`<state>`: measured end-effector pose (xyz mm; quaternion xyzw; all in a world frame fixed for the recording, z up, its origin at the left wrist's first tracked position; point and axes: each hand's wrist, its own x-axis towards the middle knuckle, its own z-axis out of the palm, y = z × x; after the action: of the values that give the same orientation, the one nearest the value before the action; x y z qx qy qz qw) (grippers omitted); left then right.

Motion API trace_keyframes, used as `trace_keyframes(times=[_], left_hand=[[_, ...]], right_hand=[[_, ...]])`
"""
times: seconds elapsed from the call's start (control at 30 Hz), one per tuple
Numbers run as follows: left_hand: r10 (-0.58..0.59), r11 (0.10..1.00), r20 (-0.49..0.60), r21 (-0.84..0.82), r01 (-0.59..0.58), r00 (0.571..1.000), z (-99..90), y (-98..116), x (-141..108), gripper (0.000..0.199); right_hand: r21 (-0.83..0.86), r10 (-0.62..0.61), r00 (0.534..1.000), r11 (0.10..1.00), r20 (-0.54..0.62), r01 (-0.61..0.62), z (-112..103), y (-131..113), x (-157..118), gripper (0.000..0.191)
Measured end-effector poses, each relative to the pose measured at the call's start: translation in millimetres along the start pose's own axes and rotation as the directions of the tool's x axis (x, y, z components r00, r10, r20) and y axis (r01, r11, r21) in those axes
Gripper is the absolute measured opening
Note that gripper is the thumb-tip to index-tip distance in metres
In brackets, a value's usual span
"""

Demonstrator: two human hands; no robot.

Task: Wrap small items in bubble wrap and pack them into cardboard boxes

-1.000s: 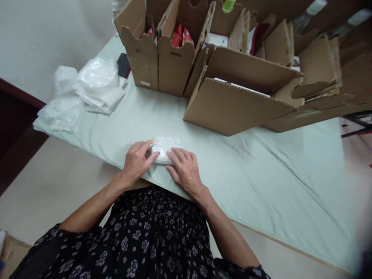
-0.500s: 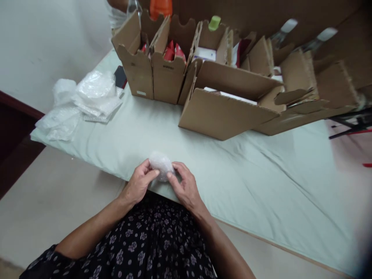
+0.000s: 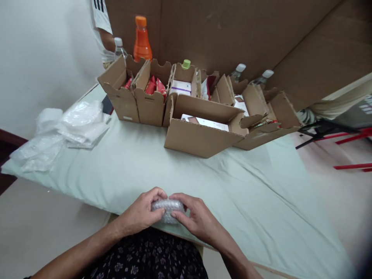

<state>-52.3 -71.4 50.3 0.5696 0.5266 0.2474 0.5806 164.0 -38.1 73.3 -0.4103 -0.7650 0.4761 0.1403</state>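
A small bundle of bubble wrap (image 3: 167, 209) is held between my two hands at the near edge of the table (image 3: 139, 170), which has a pale green cloth over it. My left hand (image 3: 149, 209) grips the bundle's left end, thumb in front and fingers curled over the top. On the right end my right hand (image 3: 188, 213) holds it the same way. Whatever is inside the wrap, if anything, cannot be made out. More bubble wrap sheets (image 3: 84, 120) lie in a loose pile at the table's left side.
Several open cardboard boxes (image 3: 203, 139) stand across the back, holding red packets (image 3: 154, 86) and white boxes (image 3: 181, 87). Behind them are an orange bottle (image 3: 142, 44) and clear bottles with white caps (image 3: 240, 69). A person's sleeve (image 3: 101, 17) shows at the back left.
My view has tilted up, so the boxes and hands sit lower in the picture. The bundle has turned from a rounded shape to a sideways roll, still in both hands.
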Motion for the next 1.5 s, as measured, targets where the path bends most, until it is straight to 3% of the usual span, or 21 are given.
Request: trace_keyframes(times=[0.07, 0.13, 0.17, 0.2, 0.3, 0.33, 0.4, 0.47, 0.5, 0.67, 0.77, 0.83, 0.93, 1.0, 1.1, 1.23, 1.3, 1.5], left_hand=[[0.079, 0.994, 0.064, 0.074, -0.083, 0.995, -8.9, 8.9, 6.9, 0.023], [0.28, 0.943, 0.036, 0.18, -0.281, 0.959, -24.0, 24.6, 16.9, 0.027], [0.412, 0.883, -0.026, 0.258, -0.392, 0.911, -33.5, 34.9, 23.7, 0.033], [0.544, 0.801, -0.103, 0.358, -0.479, 0.833, -43.8, 46.2, 32.0, 0.038], [0.805, 0.542, -0.234, 0.664, -0.515, 0.546, -74.0, 80.9, 64.3, 0.047], [0.843, 0.485, -0.238, 0.724, -0.49, 0.482, -82.0, 90.1, 76.6, 0.048], [0.876, 0.424, -0.23, 0.787, -0.448, 0.424, -92.7, 101.9, 100.1, 0.044], [0.873, 0.424, -0.233, 0.796, -0.431, 0.428, -95.9, 104.2, 118.3, 0.034], [0.865, 0.44, -0.245, 0.789, -0.428, 0.438, -95.1, 102.8, 124.4, 0.03], [0.846, 0.509, -0.329, 0.729, -0.457, 0.419, -84.8, 90.9, 131.7, 0.019], [0.845, 0.522, -0.354, 0.706, -0.479, 0.4, -83.1, 89.7, 132.7, 0.018], [0.846, 0.523, -0.357, 0.701, -0.486, 0.397, -83.9, 90.2, 135.4, 0.019], [0.844, 0.529, -0.365, 0.686, -0.5, 0.393, -85.1, 90.5, 140.5, 0.018], [0.847, 0.528, -0.375, 0.669, -0.523, 0.376, -85.0, 89.7, 143.1, 0.018], [0.853, 0.522, -0.385, 0.646, -0.557, 0.353, -83.8, 87.3, 145.4, 0.019], [0.84, 0.543, -0.396, 0.631, -0.554, 0.371, -82.3, 82.7, 147.4, 0.021], [0.836, 0.548, -0.397, 0.632, -0.547, 0.379, -82.3, 81.0, 148.4, 0.021], [0.835, 0.549, -0.402, 0.632, -0.546, 0.375, -82.4, 80.8, 148.0, 0.021]], right_hand=[[-0.018, 0.024, 1.0, 1.0, -0.005, -0.024, -13.5, 0.8, -3.4, 0.02], [-0.004, 0.013, 1.0, 1.0, -0.02, -0.013, -36.9, -2.5, -6.7, 0.014], [0.013, -0.001, 0.999, 1.0, -0.04, 0.002, -52.5, -6.5, -8.3, 0.012], [0.037, -0.012, 0.998, 0.999, -0.068, 0.015, -70.0, -12.2, -9.7, 0.011], [0.164, -0.001, 0.97, 0.985, -0.244, 0.042, -126.6, -37.4, -6.9, 0.014], [0.215, 0.016, 0.944, 0.975, -0.331, 0.059, -144.0, -47.3, -1.5, 0.017], [0.292, 0.049, 0.874, 0.95, -0.484, 0.109, -172.8, -66.0, 18.3, 0.023], [0.316, 0.083, 0.828, 0.941, -0.554, 0.117, -192.2, -79.1, 49.3, 0.024], [0.317, 0.104, 0.827, 0.944, -0.552, 0.093, -198.5, -82.4, 67.3, 0.024], [0.24, 0.228, 0.904, 0.96, -0.362, -0.146, -209.9, -69.0, 150.9, 0.019], [0.03, 0.24, 0.929, 0.97, -0.282, -0.242, -211.7, -61.5, 180.5, 0.019], [-0.173, 0.167, 0.954, 0.961, -0.25, -0.214, -209.9, -68.4, 194.5, 0.021], [-0.47, 0.049, 0.971, 0.869, -0.235, -0.157, -195.5, -91.5, 215.1, 0.021], [-0.587, 0.046, 0.972, 0.79, -0.229, -0.175, -179.6, -105.1, 229.2, 0.021], [-0.623, 0.201, 0.965, 0.738, -0.166, -0.261, -160.1, -113.5, 242.0, 0.02], [-0.456, 0.4, 0.912, 0.797, -0.093, -0.396, -157.9, -117.6, 232.1, 0.024], [-0.424, 0.416, 0.902, 0.8, -0.118, -0.424, -160.8, -121.3, 222.5, 0.025], [-0.679, 0.312, 0.938, 0.657, -0.148, -0.326, -156.1, -112.7, 216.8, 0.021]])
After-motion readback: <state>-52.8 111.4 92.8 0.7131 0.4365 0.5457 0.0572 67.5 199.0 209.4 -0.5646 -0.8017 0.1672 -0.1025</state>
